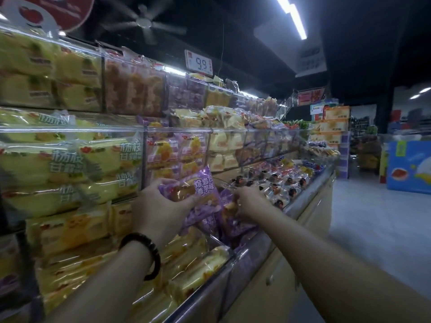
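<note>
- The left hand (161,206) holds a purple pack (198,190) from below, fingers curled round its near end, lifted just above the lowest bin (247,254) of the shelf.
- The right hand (247,199) reaches into the purple packs (233,223) lying in that bin. Its fingertips are hidden among the wrappers, so I cannot tell whether it grips one or only touches them.
- The held pack is tilted, its printed face toward the camera and a brown bun showing through the clear window.
- Judged from its look, the pack is light and soft: thin glossy film over bread that would squash under a hard squeeze.
- The film is likely slippery and crinkly. A broad hold across the body, or a pinch at the sealed end, seems safer than pressing on the middle.
- The packs in the bin lean on one another, so lifting one may make its neighbours slide.
- Yellow packs (70,169) fill the shelves to the left, behind clear fronts.
- A dark bracelet (144,250) sits on the left wrist.
- A price tag (201,64) stands on top of the shelf.
</note>
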`<state>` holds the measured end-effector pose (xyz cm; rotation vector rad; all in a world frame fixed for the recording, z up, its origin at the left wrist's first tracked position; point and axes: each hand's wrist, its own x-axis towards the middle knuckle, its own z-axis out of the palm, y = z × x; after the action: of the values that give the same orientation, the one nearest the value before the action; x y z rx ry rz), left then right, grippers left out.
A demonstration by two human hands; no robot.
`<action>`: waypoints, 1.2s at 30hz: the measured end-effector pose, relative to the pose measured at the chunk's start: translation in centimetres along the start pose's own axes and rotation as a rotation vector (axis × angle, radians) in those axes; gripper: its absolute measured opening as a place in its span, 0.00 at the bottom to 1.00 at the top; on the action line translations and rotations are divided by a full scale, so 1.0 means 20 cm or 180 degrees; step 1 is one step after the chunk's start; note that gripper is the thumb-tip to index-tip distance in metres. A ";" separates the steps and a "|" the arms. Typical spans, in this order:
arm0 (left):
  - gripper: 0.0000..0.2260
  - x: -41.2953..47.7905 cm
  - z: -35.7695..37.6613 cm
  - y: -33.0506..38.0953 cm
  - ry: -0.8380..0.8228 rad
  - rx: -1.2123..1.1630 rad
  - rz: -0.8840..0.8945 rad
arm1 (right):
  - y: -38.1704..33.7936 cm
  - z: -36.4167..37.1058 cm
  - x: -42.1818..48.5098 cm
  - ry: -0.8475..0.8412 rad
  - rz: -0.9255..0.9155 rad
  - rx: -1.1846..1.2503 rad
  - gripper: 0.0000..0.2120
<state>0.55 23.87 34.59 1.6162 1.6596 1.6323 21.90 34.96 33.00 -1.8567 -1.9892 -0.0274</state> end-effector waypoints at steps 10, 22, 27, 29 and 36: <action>0.30 -0.10 0.03 0.07 -0.0471 -0.0159 0.0481 | -0.11 -0.33 -0.22 0.0401 -0.2379 0.0048 0.34; 0.09 -0.04 0.06 0.03 0.0116 -0.0246 0.0360 | -0.08 -0.04 -0.19 -0.0421 -0.1000 0.0012 0.25; 0.06 -0.05 0.08 0.04 0.0021 -0.0058 0.0587 | -0.01 -0.16 -0.22 -0.0556 -0.0608 0.0296 0.49; 0.06 -0.05 0.08 0.03 -0.0103 -0.0046 0.0547 | 0.06 -0.24 -0.27 -0.0433 -0.0498 0.0294 0.48; 0.06 -0.17 0.03 0.17 -0.0464 0.0214 0.0831 | 0.21 -0.27 -0.82 0.1201 -0.0535 0.1228 0.06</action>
<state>3.79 20.37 35.65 2.0056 1.4968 1.5433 27.89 18.33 31.72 -1.3294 -1.7355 -0.0365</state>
